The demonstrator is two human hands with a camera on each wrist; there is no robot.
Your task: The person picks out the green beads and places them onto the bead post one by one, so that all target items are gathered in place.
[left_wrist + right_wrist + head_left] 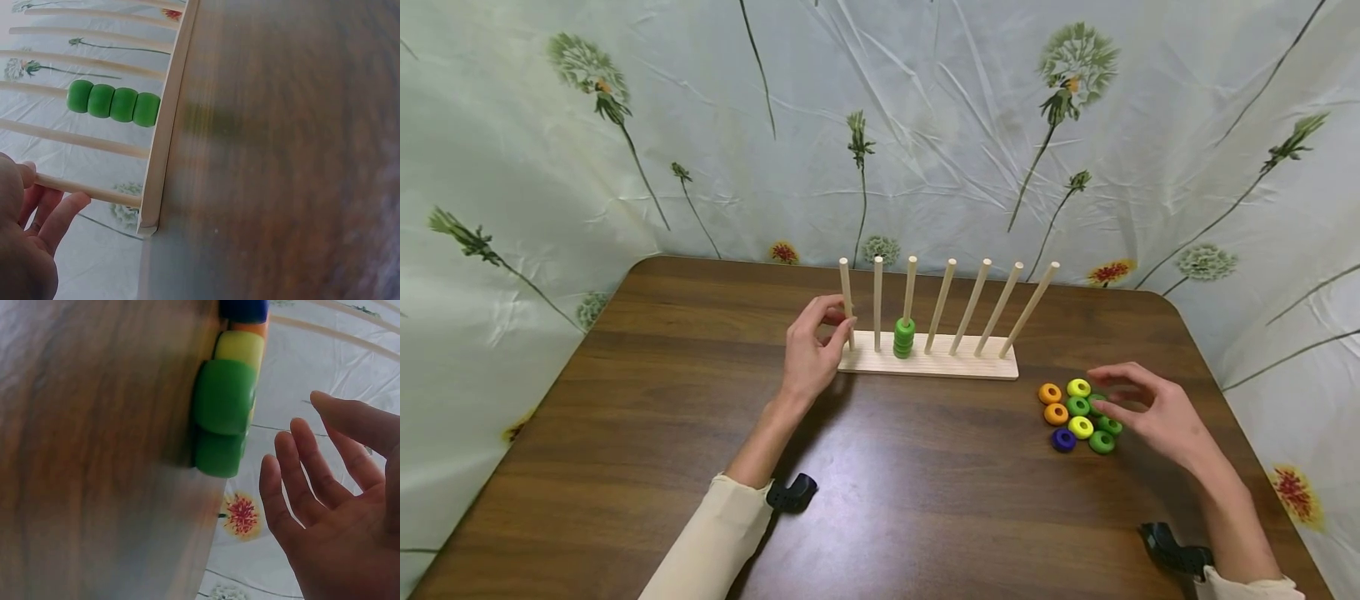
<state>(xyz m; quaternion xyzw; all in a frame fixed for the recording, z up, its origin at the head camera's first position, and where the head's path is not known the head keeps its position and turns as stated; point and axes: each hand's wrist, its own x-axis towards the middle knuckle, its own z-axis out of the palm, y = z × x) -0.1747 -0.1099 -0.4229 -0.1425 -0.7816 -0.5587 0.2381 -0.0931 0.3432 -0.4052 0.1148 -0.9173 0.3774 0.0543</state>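
The left-end peg (846, 283) of the wooden stand (940, 367) is pinched by the left hand (812, 354); four green beads (904, 338) are stacked two pegs right of that grip. The right hand (1161, 412) is poised, fingers apart, nothing gripped, by loose beads (1072, 411) to its left. Step judged: bead selection. Next, a light pinch on one bead seems required.

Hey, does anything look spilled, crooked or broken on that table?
Nothing stands out. The four glossy green rings sit stacked on one pale wooden peg, and the loose orange, yellow, green and blue rings lie clustered on the brown wood-grained table, with no damage visible.
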